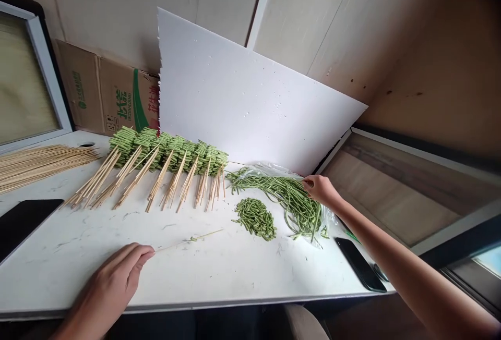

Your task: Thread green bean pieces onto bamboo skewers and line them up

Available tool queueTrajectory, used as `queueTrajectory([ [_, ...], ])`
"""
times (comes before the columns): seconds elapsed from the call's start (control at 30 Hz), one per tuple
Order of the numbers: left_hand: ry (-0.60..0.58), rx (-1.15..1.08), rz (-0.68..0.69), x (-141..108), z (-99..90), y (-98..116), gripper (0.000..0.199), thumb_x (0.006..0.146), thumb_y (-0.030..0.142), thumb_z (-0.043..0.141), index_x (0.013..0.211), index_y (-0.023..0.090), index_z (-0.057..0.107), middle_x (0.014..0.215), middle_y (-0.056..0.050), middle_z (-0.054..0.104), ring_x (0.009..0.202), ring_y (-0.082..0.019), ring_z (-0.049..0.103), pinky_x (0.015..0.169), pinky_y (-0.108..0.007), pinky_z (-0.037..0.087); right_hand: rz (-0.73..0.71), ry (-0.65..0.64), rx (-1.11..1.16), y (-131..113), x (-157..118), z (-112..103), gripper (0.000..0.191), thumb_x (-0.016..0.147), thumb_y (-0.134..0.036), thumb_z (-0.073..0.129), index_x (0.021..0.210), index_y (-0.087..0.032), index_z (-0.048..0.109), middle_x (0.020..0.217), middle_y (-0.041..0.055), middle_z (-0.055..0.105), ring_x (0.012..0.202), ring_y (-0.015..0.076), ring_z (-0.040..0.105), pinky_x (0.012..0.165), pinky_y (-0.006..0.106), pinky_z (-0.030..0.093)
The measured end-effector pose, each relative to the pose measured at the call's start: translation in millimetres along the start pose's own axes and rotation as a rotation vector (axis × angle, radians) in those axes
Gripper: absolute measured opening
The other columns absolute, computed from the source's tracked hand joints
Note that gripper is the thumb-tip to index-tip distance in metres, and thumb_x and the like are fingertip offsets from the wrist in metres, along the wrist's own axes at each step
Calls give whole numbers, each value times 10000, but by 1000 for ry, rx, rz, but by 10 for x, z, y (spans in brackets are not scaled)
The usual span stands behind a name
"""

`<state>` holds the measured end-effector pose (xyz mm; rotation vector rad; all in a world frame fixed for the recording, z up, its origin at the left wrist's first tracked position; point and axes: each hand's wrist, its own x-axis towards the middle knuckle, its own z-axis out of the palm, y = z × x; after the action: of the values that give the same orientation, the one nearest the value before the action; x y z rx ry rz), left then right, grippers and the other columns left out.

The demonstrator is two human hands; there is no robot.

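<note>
Near the front edge, my left hand (121,272) is closed around one end of a thin bamboo skewer (172,247). A small piece of green bean (192,239) sits partway along it. My right hand (319,189) reaches over to the far edge of a bundle of long green beans (289,191), its fingers pinched at the beans; the exact grip is partly hidden. The long beans lie on a clear plastic bag (329,220). Between the hands is a heap of short cut bean pieces (256,218). Filled bean skewers (168,152) stand stacked in a row behind, their bare sticks pointing toward me.
Bare skewers (43,162) lie spread at the left, behind a black flat device (27,220). A dark phone (360,264) rests at the right edge of the white table (219,282). A white board (242,100) and a cardboard box (113,92) stand against the wall.
</note>
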<state>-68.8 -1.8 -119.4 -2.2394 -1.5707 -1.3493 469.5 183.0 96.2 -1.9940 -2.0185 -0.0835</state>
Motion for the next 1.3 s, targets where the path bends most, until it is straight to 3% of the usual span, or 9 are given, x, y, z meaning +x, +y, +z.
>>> queueTrajectory([
  [0.13,12,74,23,82,-130,-215,226,1023,269,456,930,248,661,889,-17,741,833,-215,700,796,-329,512,6,74,102,11,-298,-406,267,925,-304,575,987,-142,779,728,70,774,539,188,707,611,282,541],
  [0.3,-52,274,-20,50,-266,-517,288,1003,276,444,914,248,717,952,-44,751,905,-273,656,753,-389,421,59,238,199,-147,-679,-907,294,913,-390,637,1006,-157,790,597,40,718,484,183,677,544,281,539],
  [0.47,-29,406,-1,115,-371,-467,320,1034,300,420,959,264,730,1042,-54,745,988,-290,630,774,-405,412,31,388,434,-500,-953,-1096,400,883,-505,696,1026,-141,779,586,48,699,477,194,679,444,261,524],
  [0.57,74,394,84,277,-486,-164,250,1040,293,472,1067,250,717,1105,-75,740,1044,-291,641,835,-423,436,-72,407,582,-775,-1065,-1042,472,875,-583,706,1040,-146,771,584,49,692,455,180,653,403,247,495],
  [0.73,199,205,184,652,-818,664,182,1020,263,568,1153,234,687,1147,-79,713,1072,-265,656,979,-412,478,-245,404,765,-1393,-1286,-770,483,903,-591,689,1094,-154,761,590,34,676,444,146,629,399,230,479],
  [0.9,157,155,249,875,-994,1233,569,969,344,683,1498,255,494,1473,-139,568,1339,-339,551,1139,-497,414,-411,226,908,-2114,-1612,-371,450,943,-564,666,1134,-166,755,634,45,707,496,160,653,441,258,507],
  [1.0,199,156,235,894,-964,1281,575,990,302,668,1524,241,464,1484,-160,571,1347,-334,548,1126,-503,402,-456,48,1024,-2438,-1797,-153,482,949,-581,659,1167,-159,743,656,46,714,505,170,654,443,271,509],
  [1.1,151,113,230,883,-936,1173,218,1030,160,558,1205,209,680,1068,-83,758,1032,-261,682,958,-430,462,-472,-52,1102,-2587,-1910,-7,488,951,-584,659,1203,-172,725,665,36,702,531,176,659,450,268,496],
  [1.3,130,100,194,913,-1053,740,489,932,-50,468,1182,246,766,902,-34,764,895,-215,672,881,-384,432,-520,-272,1011,-2437,-1985,89,528,949,-570,678,1332,-207,664,573,-75,474,481,113,465,474,249,419],
])
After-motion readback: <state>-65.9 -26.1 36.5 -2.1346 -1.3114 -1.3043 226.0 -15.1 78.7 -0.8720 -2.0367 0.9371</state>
